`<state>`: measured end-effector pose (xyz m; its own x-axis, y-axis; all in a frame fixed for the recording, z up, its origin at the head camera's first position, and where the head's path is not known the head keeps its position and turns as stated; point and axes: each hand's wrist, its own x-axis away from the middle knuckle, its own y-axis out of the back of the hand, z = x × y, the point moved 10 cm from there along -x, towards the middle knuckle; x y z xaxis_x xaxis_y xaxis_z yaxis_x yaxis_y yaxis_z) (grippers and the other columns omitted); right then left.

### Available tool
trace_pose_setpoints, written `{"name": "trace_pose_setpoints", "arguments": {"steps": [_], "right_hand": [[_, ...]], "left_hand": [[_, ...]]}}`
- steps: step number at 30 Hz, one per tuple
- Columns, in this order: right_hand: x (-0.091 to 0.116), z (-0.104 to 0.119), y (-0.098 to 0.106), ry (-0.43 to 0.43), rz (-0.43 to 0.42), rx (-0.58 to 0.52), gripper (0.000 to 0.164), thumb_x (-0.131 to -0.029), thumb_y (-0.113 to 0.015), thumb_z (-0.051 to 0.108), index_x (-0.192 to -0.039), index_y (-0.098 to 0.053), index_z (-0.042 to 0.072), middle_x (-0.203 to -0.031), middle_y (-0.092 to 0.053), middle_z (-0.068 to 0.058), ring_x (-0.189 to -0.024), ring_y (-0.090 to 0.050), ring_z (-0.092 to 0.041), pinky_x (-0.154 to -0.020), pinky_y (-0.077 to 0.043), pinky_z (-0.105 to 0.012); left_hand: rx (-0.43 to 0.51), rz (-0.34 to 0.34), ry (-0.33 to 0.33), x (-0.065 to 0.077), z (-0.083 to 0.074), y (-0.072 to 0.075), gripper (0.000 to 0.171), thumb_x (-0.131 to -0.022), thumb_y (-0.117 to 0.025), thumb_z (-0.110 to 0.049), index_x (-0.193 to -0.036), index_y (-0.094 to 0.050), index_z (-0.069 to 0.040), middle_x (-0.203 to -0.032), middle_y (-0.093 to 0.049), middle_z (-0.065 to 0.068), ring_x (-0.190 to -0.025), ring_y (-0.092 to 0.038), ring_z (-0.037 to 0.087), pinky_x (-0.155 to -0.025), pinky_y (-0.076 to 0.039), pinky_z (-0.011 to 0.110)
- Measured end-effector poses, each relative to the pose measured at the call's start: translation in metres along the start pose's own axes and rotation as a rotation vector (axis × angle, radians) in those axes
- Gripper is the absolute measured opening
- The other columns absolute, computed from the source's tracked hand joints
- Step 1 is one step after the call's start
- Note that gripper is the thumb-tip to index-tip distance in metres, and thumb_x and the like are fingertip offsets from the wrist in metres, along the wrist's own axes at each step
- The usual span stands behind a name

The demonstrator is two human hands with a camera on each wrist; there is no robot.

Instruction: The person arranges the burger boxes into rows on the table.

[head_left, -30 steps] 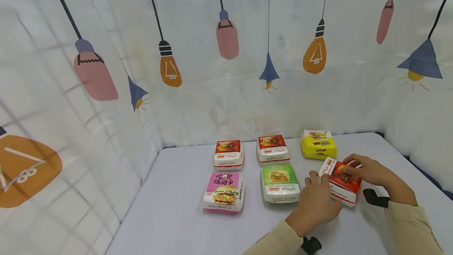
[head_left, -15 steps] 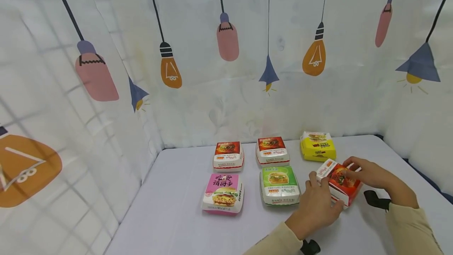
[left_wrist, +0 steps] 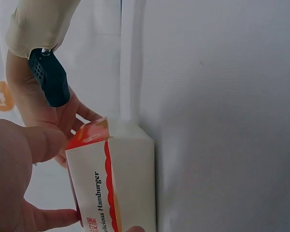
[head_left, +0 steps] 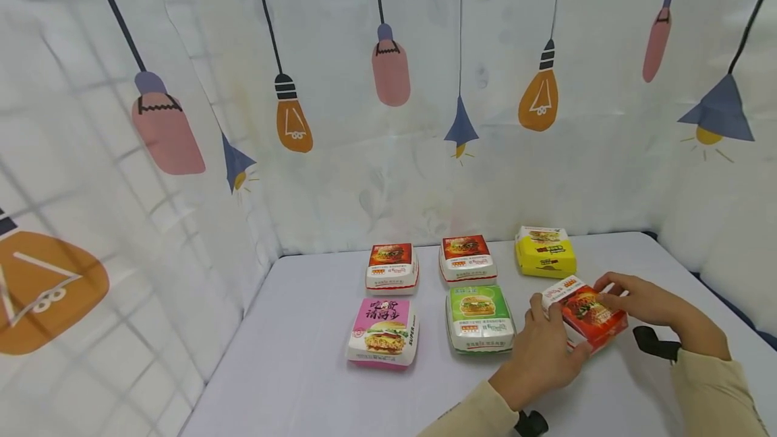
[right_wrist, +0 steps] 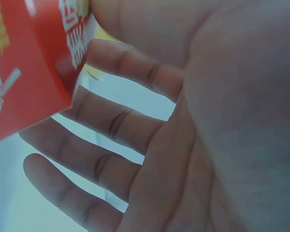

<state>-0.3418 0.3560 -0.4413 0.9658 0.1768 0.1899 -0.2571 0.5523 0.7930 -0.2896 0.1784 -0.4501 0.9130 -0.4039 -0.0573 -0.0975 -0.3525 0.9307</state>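
Observation:
A red-and-white hamburger box [head_left: 591,310] sits at an angle on the right side of the table, between both hands. My left hand [head_left: 542,349] holds its left and near sides; in the left wrist view, its white side [left_wrist: 89,179] with scalloped red trim shows beside the left thumb. At the far right edge of the box, my right hand [head_left: 652,303] pinches the red top with thumb and forefinger. The right wrist view has a red panel [right_wrist: 29,82] of the box by the thumb, the other fingers [right_wrist: 63,179] being spread and nearly straight.
Left of the hands stand a green box [head_left: 481,319] and a pink box [head_left: 384,334]. Behind them are two red-topped boxes, one left [head_left: 391,268] and one right [head_left: 467,259], plus a yellow box [head_left: 545,251]. A lamp-patterned curtain [head_left: 340,194] backs the white table [head_left: 285,369].
My right hand has shifted a little to the right, and the red part of the box reaches further right with it. The left hand stays almost in place.

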Motion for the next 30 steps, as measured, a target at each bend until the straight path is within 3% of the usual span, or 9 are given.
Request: {"name": "trace_pose_setpoints", "arguments": {"steps": [8, 14, 19, 25, 30], "right_hand": [[0.0011, -0.0031, 0.0001, 0.020, 0.016, -0.040, 0.032, -0.104, -0.056, 0.027, -0.121, -0.058, 0.001, -0.105, -0.063, -0.012, -0.094, -0.058, -0.023, -0.076, -0.053, -0.036], [0.0002, -0.0063, -0.0012, 0.020, 0.024, -0.055, 0.045, -0.103, -0.058, 0.028, -0.136, -0.052, -0.002, -0.120, -0.063, -0.026, -0.104, -0.062, -0.031, -0.083, -0.058, -0.048], [0.0003, -0.0063, -0.0037, 0.049, 0.034, -0.094, 0.060, -0.102, -0.061, 0.025, -0.150, -0.040, -0.003, -0.138, -0.049, -0.040, -0.114, -0.060, -0.047, -0.088, -0.058, -0.053], [0.0006, -0.0076, -0.0067, 0.079, 0.042, -0.152, 0.068, -0.100, -0.062, 0.025, -0.155, -0.033, -0.003, -0.150, -0.036, -0.043, -0.117, -0.059, -0.049, -0.088, -0.059, -0.052], [0.0012, -0.0052, -0.0082, 0.087, 0.050, -0.165, 0.067, -0.100, -0.062, 0.022, -0.155, -0.033, -0.003, -0.152, -0.033, -0.042, -0.119, -0.059, -0.048, -0.088, -0.058, -0.053]], "left_hand": [[0.031, 0.009, -0.002, -0.0020, 0.0029, -0.0042, 0.069, -0.093, -0.062, -0.062, -0.148, -0.045, -0.024, -0.158, -0.031, -0.002, -0.127, -0.052, 0.014, -0.080, -0.059, 0.032], [0.063, 0.027, -0.005, -0.0040, 0.0043, -0.0057, 0.065, -0.096, -0.064, -0.054, -0.149, -0.045, -0.022, -0.158, -0.030, -0.003, -0.125, -0.053, 0.012, -0.084, -0.058, 0.031], [0.049, 0.014, -0.019, -0.0044, 0.0028, -0.0041, 0.060, -0.097, -0.063, -0.049, -0.149, -0.046, -0.023, -0.155, -0.034, -0.005, -0.123, -0.054, 0.009, -0.084, -0.058, 0.030], [0.025, -0.006, -0.030, -0.0045, 0.0017, -0.0011, 0.056, -0.098, -0.064, -0.043, -0.147, -0.047, -0.024, -0.151, -0.037, -0.007, -0.118, -0.055, 0.006, -0.080, -0.058, 0.027], [-0.002, -0.004, -0.033, -0.0052, 0.0016, -0.0012, 0.053, -0.099, -0.063, -0.043, -0.146, -0.047, -0.024, -0.151, -0.037, -0.007, -0.115, -0.056, 0.006, -0.079, -0.058, 0.026]]}}
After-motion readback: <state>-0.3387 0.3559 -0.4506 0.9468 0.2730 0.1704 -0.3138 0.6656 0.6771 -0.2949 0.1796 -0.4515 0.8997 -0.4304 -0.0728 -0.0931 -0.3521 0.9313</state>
